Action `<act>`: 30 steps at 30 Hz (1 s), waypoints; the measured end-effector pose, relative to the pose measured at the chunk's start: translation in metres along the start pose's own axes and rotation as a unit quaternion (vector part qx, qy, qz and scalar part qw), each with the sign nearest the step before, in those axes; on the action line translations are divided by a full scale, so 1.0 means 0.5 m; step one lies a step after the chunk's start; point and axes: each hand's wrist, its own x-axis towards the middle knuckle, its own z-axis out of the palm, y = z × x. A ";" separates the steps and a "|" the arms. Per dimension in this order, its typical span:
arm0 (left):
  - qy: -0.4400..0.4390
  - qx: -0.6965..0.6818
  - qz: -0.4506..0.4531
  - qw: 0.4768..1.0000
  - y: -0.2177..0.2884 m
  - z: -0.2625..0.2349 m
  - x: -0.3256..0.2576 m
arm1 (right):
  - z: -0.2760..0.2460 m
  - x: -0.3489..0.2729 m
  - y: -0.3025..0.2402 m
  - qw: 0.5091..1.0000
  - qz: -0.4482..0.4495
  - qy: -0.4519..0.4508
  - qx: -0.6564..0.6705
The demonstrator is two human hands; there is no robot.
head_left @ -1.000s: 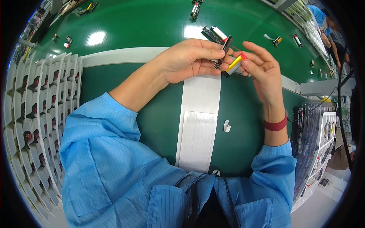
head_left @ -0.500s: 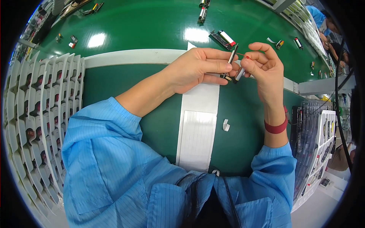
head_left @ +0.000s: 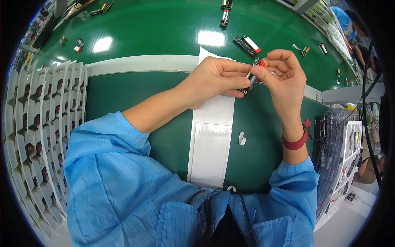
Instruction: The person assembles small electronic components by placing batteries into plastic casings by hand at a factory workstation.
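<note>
Trays (head_left: 50,123), white and pocketed, fill nine o'clock with reddish pieces (head_left: 29,147) inside; near three o'clock I see from here a white tray (head_left: 349,127) holding small dark parts (head_left: 351,168). Between one and two o'clock my left hand (head_left: 216,80) has its grip narrow around a slim circuit board (head_left: 245,90); my right hand (head_left: 286,77) tightly pinches a silvery cell (head_left: 252,78) by its red end, just beside.

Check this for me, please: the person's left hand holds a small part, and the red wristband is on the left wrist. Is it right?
One detail is wrong: the head view shows the red wristband on the right wrist, not the left. The left hand does hold a small part.
</note>
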 end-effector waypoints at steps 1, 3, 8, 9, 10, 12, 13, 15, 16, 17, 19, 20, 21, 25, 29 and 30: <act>-0.001 0.001 0.001 1.000 0.000 0.001 -0.002 | 0.000 -0.001 0.000 1.000 0.011 0.002 0.001; 0.002 0.007 0.005 1.000 0.002 0.002 -0.003 | 0.002 0.000 -0.002 1.000 0.015 0.002 0.009; 0.011 0.016 0.012 1.000 0.000 0.002 -0.004 | 0.004 0.001 0.003 1.000 0.009 -0.008 0.002; 0.012 0.022 0.014 1.000 0.002 0.003 -0.003 | 0.005 0.000 -0.001 0.999 -0.008 -0.011 -0.033; 0.012 0.029 0.017 0.999 0.002 0.005 -0.002 | 0.005 -0.002 -0.003 0.997 -0.025 -0.014 -0.068; 0.006 0.066 0.046 0.997 -0.010 0.004 -0.002 | 0.007 -0.007 -0.001 0.998 -0.016 0.002 -0.056; 0.000 0.108 0.078 0.991 -0.008 0.004 0.001 | 0.007 -0.003 -0.001 0.999 -0.013 0.019 -0.043; 0.007 0.216 0.099 0.971 -0.007 0.027 -0.019 | 0.006 -0.008 0.004 0.999 -0.001 0.012 -0.046; 0.016 0.321 0.114 0.940 -0.003 0.034 -0.028 | 0.007 -0.008 0.002 0.999 0.013 0.004 -0.048; 0.019 0.323 0.118 0.939 -0.002 0.033 -0.025 | 0.007 -0.004 -0.003 0.999 0.008 0.001 -0.047; 0.068 0.208 0.122 0.968 -0.014 0.028 -0.016 | 0.001 0.001 -0.010 0.998 0.060 -0.014 0.030; 0.068 0.207 0.123 0.968 -0.022 0.023 -0.012 | -0.007 0.010 -0.006 0.997 0.049 -0.025 0.061; 0.046 0.178 0.141 0.973 -0.031 0.018 -0.009 | -0.017 0.016 -0.008 0.997 0.049 -0.026 0.060; -0.050 0.075 0.037 0.995 -0.013 0.031 -0.022 | -0.052 0.014 -0.012 0.974 0.122 -0.155 0.112; -0.089 0.258 -0.006 0.962 0.004 0.040 -0.028 | -0.090 0.007 0.015 0.973 0.100 -0.182 0.097; -0.042 0.375 0.086 0.922 0.012 0.032 -0.014 | -0.120 0.028 0.054 0.991 0.095 -0.066 0.067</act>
